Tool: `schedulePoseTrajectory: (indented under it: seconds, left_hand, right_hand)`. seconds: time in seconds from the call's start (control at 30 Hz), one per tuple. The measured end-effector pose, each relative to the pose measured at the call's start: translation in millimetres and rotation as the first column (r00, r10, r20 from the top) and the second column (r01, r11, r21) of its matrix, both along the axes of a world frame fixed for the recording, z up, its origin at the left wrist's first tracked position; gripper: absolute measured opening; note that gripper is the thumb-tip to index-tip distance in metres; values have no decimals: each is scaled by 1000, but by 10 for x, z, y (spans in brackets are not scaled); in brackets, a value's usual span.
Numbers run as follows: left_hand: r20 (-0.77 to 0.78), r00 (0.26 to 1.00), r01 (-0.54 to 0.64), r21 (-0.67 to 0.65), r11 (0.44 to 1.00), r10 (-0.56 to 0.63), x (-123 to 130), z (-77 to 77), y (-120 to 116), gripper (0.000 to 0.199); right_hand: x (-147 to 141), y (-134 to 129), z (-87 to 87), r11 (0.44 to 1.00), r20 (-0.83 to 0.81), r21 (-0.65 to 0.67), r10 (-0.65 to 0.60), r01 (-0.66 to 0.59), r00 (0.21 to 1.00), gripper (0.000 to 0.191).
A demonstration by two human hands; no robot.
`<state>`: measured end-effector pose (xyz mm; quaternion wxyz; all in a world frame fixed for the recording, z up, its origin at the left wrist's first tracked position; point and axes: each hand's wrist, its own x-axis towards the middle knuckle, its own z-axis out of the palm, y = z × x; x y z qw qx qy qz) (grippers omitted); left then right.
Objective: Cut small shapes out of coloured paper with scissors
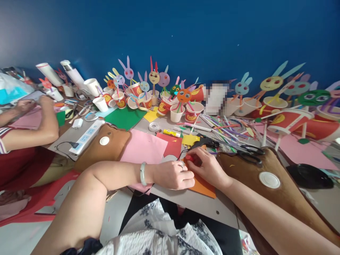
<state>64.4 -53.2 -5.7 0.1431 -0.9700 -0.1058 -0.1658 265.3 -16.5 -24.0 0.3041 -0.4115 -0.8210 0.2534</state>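
My left hand (pixel 174 175), with a ring on a finger and a pale bangle at the wrist, lies curled over the edge of an orange sheet of paper (pixel 205 187). Whatever its fingers hold, if anything, is hidden beneath them. Close beside it, my right hand (pixel 205 164) pinches a small red piece (pixel 189 158) between thumb and fingers above the orange sheet. Just beyond the right hand lies a black glue gun (pixel 205 141). A yellow paper piece (pixel 190 139) and a red sheet (pixel 171 144) are behind my hands.
Black scissors (pixel 251 154) rest on a brown cushion (pixel 239 170) at right. Pink paper (pixel 145 145), a power strip (pixel 86 137) and another brown cushion (pixel 102 154) lie left. Paper cups with bunny-faced figures (pixel 184 95) line the blue wall. A co-worker's arm (pixel 45 120) is far left.
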Motion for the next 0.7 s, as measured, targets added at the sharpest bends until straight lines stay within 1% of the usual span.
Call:
schedulePoseTrajectory:
  seconds: [0.1,0.23,0.43,0.57,0.7]
  left_hand:
    - [7,1000,-3,-9,1000,3,-30,-18,12,18]
    - [4,1000,29,-15,999,-29,-24,-51,24,24]
    - [39,998,51,-11,999,-50,-19,-135,46,28]
    - [30,999,23,-55,998,-21,-34,-178,68,28]
    - [-8,1000,-1,-113,994,0,-36,-169,83,28]
  right_hand:
    - [-1,1,6,1000,7,9,3,-3,1000,4]
    - [7,12,-12,1000,18,11,9,-10,1000,5]
    - [13,22,-25,1000,17,14,12,-13,1000,4]
    - [7,22,-12,1000,16,5,16,-16,1000,5]
    - [6,24,-3,1000,15,0,17,-17,1000,4]
